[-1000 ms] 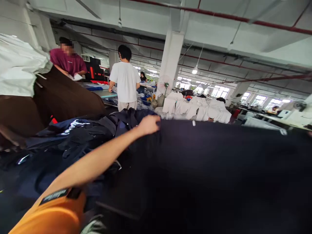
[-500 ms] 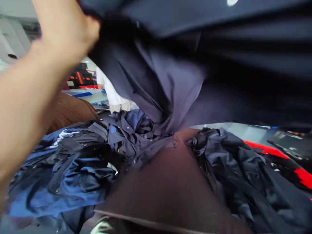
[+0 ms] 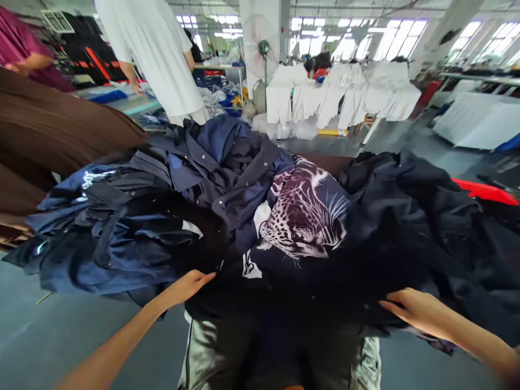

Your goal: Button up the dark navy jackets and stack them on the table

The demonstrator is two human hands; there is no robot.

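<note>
A dark shirt [image 3: 284, 281] with a large leopard-face print [image 3: 303, 222] lies spread before me, its near side hanging over my legs. At its left edge, near a small white patch, my left hand [image 3: 190, 286] pinches the fabric between thumb and fingers. My right hand [image 3: 410, 307] is closed on the shirt's right side, the fingertips partly lost against the dark cloth. A heap of navy shirts with pale snaps [image 3: 219, 168] lies just beyond and to the left. More dark garments [image 3: 410, 211] are piled on the right.
Brown fabric [image 3: 60, 116] bulges at the far left. A person in a white shirt [image 3: 152, 51] stands behind the heap, and another in maroon [image 3: 28, 49] is farther left. White garments [image 3: 341, 95] hang at the back near a standing fan [image 3: 263, 49]. Something red [image 3: 483, 189] shows at right.
The dark cloth that was raised across my view has come down over the brown surface, uncovering the leopard print. My left hand has dropped from high up; my right hand now shows.
</note>
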